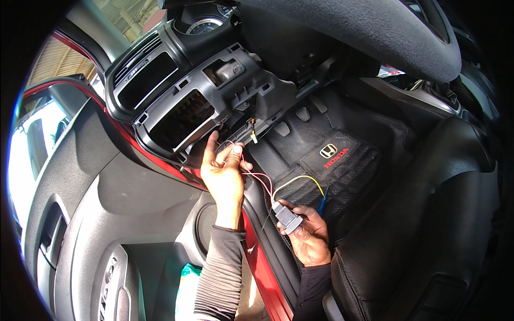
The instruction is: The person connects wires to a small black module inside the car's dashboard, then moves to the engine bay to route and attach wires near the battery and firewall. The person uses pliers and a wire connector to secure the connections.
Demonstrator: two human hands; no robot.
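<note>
My right hand [310, 246] grips a small dark grey, box-shaped electrical part, perhaps a switch [287, 218], between thumb and fingers. Thin red and white wires [266, 180] run from its upper end toward my left hand [222, 179]. That hand pinches the wires between thumb and fingers, its index finger stretched up to the lower dashboard edge. A yellow wire [309, 178] arcs from the part to a blue piece [323, 204] beside my right fingers. Just right of my left fingertips, a small white connector [254, 138] hangs on an orange-marked lead below the dashboard.
The dashboard panel [160, 109] has uncovered openings. Overhead is the steering wheel [375, 29]; pedals [303, 114] and a black floor mat [342, 160] lie below it. The open door [134, 214] is at left, the red sill [267, 283] beneath my arms, the black seat [417, 224] at right.
</note>
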